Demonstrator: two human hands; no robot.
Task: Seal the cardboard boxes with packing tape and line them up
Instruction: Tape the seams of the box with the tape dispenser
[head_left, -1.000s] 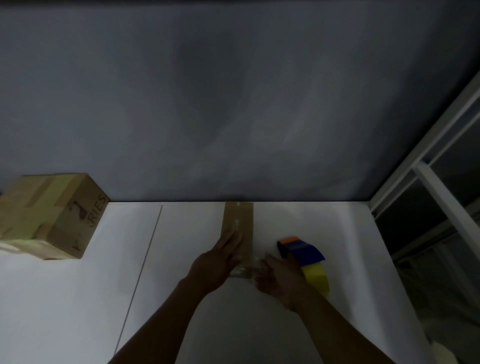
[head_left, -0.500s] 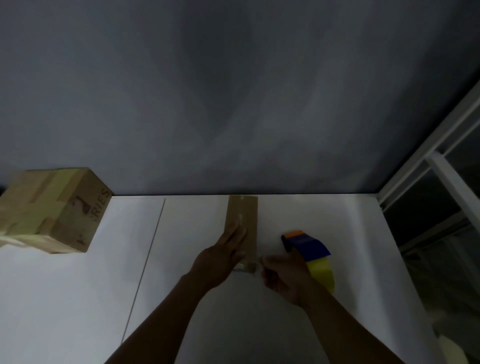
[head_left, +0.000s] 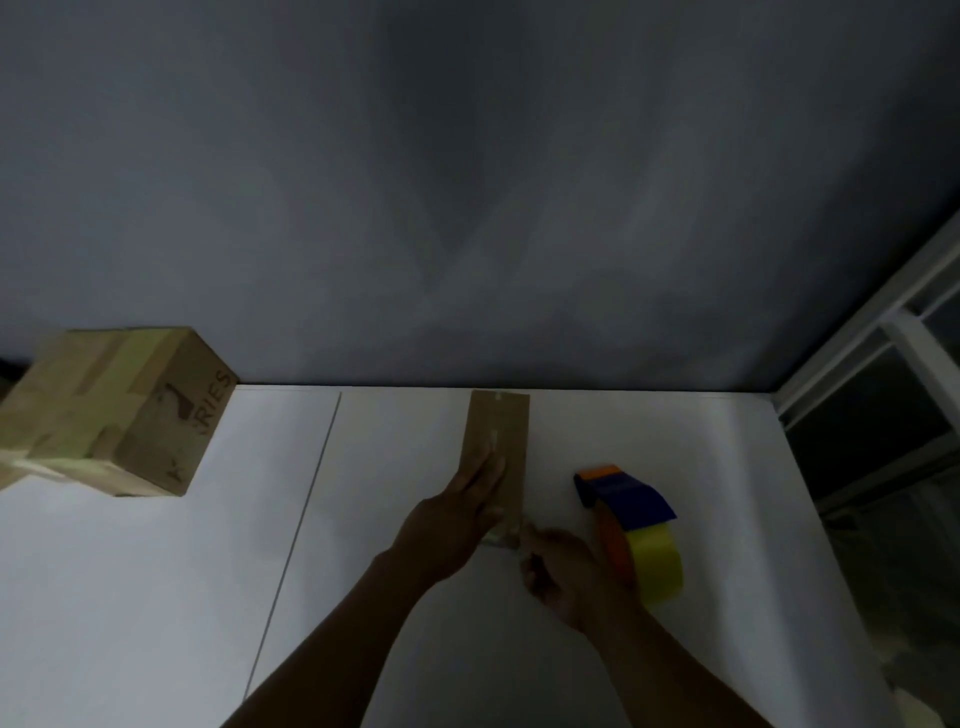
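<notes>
At far left a taped box (head_left: 114, 410) sits on the white counter (head_left: 156, 597) near the wall, with yellowish strips across its top and print on its side. Mid-counter lies a narrow flat box (head_left: 501, 426), its far end reaching the counter's back edge. The left hand (head_left: 452, 525) rests flat on its near half, fingers straight and together. Just right of it, the right hand (head_left: 566, 571) has curled fingers and pinches clear tape (head_left: 501, 538) at the box's near end. Beside that hand sits a dispenser (head_left: 634, 525) — blue and orange, with a yellow roll. A window frame (head_left: 857, 374) fills the right edge.
</notes>
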